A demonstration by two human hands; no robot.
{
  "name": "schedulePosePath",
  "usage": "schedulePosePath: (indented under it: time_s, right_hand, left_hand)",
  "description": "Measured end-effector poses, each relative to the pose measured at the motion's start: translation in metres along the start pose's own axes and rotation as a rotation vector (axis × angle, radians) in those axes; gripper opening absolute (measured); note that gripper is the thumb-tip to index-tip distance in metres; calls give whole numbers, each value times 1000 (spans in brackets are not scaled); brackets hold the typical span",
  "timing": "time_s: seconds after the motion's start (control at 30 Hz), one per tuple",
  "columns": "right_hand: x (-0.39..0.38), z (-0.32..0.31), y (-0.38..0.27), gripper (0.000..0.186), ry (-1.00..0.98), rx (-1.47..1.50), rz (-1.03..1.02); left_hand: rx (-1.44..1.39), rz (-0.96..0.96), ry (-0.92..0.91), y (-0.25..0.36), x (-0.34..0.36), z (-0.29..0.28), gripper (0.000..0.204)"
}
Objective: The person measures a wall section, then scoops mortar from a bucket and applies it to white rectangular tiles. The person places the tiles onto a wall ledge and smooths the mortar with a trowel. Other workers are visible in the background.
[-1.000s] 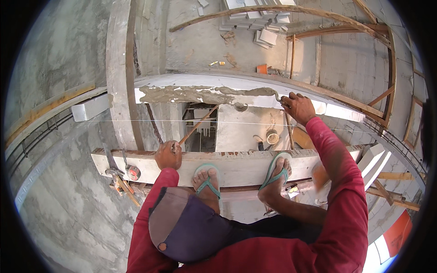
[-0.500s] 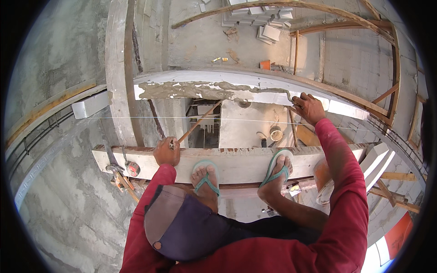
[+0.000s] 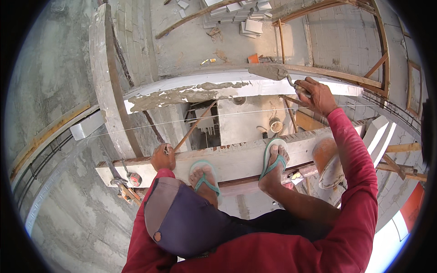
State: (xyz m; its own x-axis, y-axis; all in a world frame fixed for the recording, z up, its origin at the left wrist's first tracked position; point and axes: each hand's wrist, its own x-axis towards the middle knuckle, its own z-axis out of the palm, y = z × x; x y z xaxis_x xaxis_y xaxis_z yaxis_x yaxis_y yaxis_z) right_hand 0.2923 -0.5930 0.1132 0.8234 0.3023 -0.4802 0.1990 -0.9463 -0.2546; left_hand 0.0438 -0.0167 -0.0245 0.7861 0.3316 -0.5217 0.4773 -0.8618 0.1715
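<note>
My right hand (image 3: 317,96) is closed around the handle of a trowel (image 3: 271,72). Its blade, coated in grey mortar, points left over the far edge of a long white beam (image 3: 268,86). Wet mortar (image 3: 177,95) covers the left and middle of the beam's near face in a ragged layer; the right stretch is bare white. My left hand (image 3: 163,157) is closed over the far edge of a pale wooden plank (image 3: 236,161), beside the lower end of a thin wooden stick (image 3: 195,126). Its fingertips are partly hidden. Both my feet, in green flip-flops, stand on this plank.
A taut white string (image 3: 246,111) crosses between plank and beam. A tape measure (image 3: 134,179) and a hammer (image 3: 119,182) hang at the plank's left end. An orange mortar-smeared bucket (image 3: 327,159) is by my right foot. Below lies a floor with stacked blocks (image 3: 251,27).
My right hand has raised the trowel from the beam's near face, and its mortar-covered blade now shows above the beam. My left hand stays on the plank. The whole view has shifted and tilted slightly.
</note>
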Motion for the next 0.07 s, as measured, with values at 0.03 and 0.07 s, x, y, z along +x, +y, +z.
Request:
schedulePosePath:
  time_s: [0.03,0.07]
  right_hand:
    - [-25,-22,0,39,-18,16,50]
    - [-58,-48,0,44,-27,45,128]
  left_hand:
    - [-13,25,-19,-6,3,2,32]
    - [-34,60,-44,-8,9,6,34]
